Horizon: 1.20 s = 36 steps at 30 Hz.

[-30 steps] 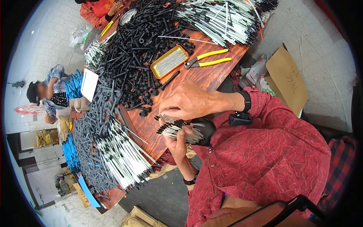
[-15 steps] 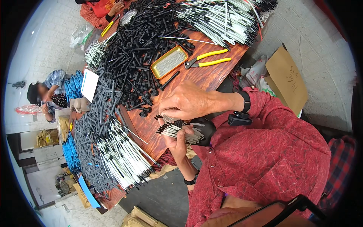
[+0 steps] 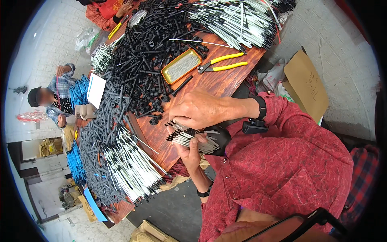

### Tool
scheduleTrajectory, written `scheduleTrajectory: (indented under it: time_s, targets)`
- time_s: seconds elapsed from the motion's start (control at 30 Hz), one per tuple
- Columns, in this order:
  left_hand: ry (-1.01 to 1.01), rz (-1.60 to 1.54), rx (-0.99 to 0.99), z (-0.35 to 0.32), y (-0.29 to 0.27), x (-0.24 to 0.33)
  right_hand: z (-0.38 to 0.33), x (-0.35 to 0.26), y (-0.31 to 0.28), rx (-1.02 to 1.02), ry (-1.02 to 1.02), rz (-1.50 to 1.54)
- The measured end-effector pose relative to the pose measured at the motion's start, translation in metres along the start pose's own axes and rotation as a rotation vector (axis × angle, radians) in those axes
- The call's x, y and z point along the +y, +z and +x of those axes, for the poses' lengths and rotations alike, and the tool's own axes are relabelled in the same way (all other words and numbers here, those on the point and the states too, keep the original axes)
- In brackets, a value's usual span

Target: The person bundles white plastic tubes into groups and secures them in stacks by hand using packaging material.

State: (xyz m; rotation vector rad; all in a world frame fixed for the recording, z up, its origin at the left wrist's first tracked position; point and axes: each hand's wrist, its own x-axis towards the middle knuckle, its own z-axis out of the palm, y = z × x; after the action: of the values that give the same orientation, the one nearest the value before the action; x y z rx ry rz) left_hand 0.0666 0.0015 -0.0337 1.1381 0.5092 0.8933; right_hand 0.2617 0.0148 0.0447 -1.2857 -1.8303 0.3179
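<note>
Hands: left hand (image 3: 192, 151) holds black-tipped rods (image 3: 189, 137), right hand (image 3: 199, 109) touching.

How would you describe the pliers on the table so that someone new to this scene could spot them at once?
Start at the reddish wooden table and find the small yellow-rimmed tray of thin pins near its middle. The pliers lie just to the right of that tray on bare wood, below the pile of white rods. Their two bright yellow handles set them apart from the black and white parts all around.

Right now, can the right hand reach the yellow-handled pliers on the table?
Probably yes: the right hand is over the table and bare wood lies between it and the yellow-handled pliers, though its fingers are busy at the bundle of rods.
</note>
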Motion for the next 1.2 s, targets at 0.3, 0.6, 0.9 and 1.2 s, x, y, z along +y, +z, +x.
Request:
scheduleTrajectory:
  time_s: [0.3,0.6,0.9,1.2]
  targets:
    - [0.0,0.062,0.004,0.001,0.001,-0.002,0.006,0.006,0.002,-0.109,-0.022,-0.082]
    - [-0.012,0.067,-0.002,0.001,0.0,-0.002,0.009,0.005,-0.005,-0.185,-0.011,-0.075]
    - [-0.015,0.086,-0.004,0.0,0.004,-0.002,0.012,0.015,-0.006,-0.135,-0.093,0.004]
    - [-0.018,0.099,-0.01,0.0,0.007,-0.002,0.011,0.016,-0.009,-0.166,-0.114,-0.023]
